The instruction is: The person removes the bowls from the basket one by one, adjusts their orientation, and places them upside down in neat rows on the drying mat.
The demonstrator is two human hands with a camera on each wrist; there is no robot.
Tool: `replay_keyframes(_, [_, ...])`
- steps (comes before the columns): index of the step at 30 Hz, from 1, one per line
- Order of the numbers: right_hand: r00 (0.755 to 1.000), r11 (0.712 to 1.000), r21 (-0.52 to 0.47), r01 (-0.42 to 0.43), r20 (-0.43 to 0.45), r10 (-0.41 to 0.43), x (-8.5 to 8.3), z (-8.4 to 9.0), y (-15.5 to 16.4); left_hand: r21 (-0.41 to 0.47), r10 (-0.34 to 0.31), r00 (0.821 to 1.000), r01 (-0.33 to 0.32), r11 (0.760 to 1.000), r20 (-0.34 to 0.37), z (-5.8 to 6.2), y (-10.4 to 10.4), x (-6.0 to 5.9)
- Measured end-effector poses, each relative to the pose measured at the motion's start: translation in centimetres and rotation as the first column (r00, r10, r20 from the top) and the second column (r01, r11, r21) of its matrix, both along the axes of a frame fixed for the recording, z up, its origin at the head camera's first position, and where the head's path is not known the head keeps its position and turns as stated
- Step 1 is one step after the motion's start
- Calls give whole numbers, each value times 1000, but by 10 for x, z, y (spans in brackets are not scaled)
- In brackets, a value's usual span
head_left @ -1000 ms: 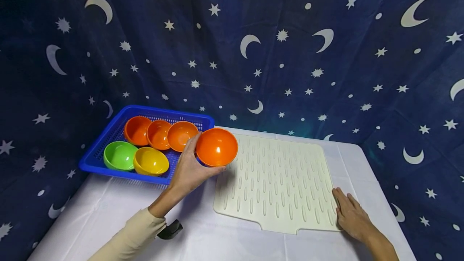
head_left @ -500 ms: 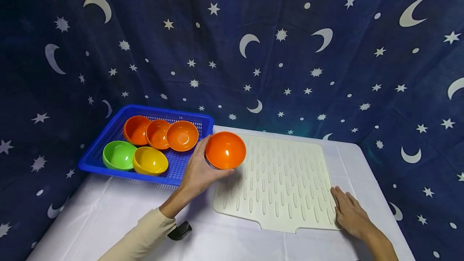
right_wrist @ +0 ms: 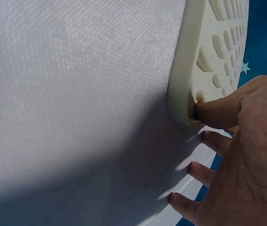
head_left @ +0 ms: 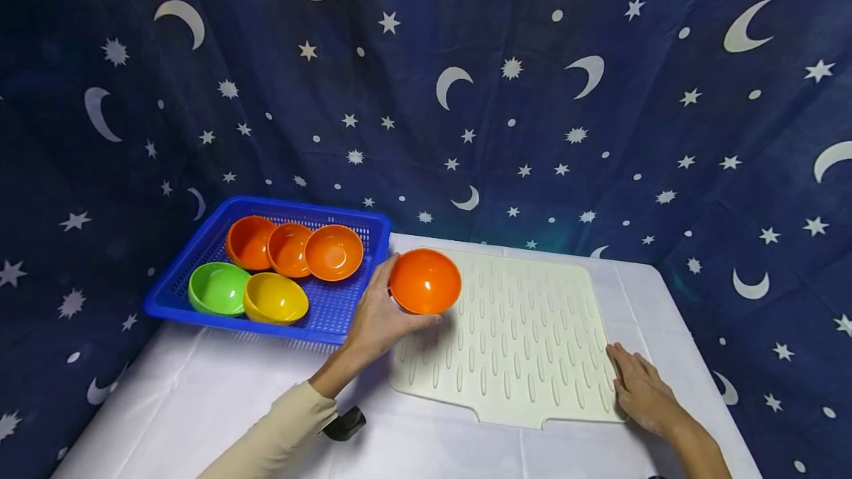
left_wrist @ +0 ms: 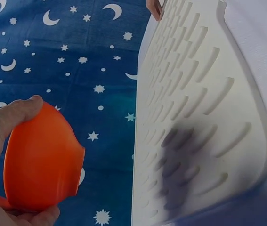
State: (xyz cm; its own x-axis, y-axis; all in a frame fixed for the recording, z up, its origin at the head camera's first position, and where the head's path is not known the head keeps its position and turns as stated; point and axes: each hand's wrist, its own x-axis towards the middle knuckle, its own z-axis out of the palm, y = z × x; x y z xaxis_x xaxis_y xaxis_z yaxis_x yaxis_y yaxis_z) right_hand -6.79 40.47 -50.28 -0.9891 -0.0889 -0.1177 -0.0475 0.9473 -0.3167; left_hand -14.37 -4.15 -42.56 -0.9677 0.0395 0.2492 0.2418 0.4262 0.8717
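My left hand (head_left: 382,320) grips an orange bowl (head_left: 426,283) with fingers and thumb around its outside, its opening showing to the head camera. In the left wrist view the bowl (left_wrist: 44,160) is held above the near left part of a cream ribbed draining board (left_wrist: 185,117), which carries a dark shadow. At the board's right edge, my right hand (head_left: 646,394) lies with fingers extended. The right wrist view shows its thumb (right_wrist: 218,112) on the board's corner and the other fingertips against the white cloth.
A blue basket (head_left: 160,305) on the left holds several orange bowls, a green bowl (head_left: 218,289) and a yellow bowl (head_left: 276,299). White cloth (head_left: 220,398) covers the table. Behind hangs a dark blue curtain (head_left: 399,94) with moons and stars.
My left hand has carried the orange bowl rightward and slightly toward me, from the basket's right edge to over the draining board. The right hand has stayed at the board's edge.
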Motion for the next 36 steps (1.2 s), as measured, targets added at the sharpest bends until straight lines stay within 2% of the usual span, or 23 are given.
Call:
replay_keyframes(11, [1000, 1000, -23, -10, -5, 10, 1, 0, 1, 11, -69, 997, 70, 997, -46, -12, 21, -14])
replay_keyframes(19, [1000, 1000, -26, 9, 8, -9, -1, 2, 2, 42, -116, 993, 116, 992, 1, -17, 30, -18])
replay_keyframes(27, [1000, 999, -41, -3, 4, 3, -2, 11, 6, 72, -199, 980, 197, 978, 21, -21, 43, -19])
replay_keyframes(36, [999, 999, -37, 6, 34, -5, -8, 11, 4, 38, -215, 975, 213, 976, 60, -24, 49, -24])
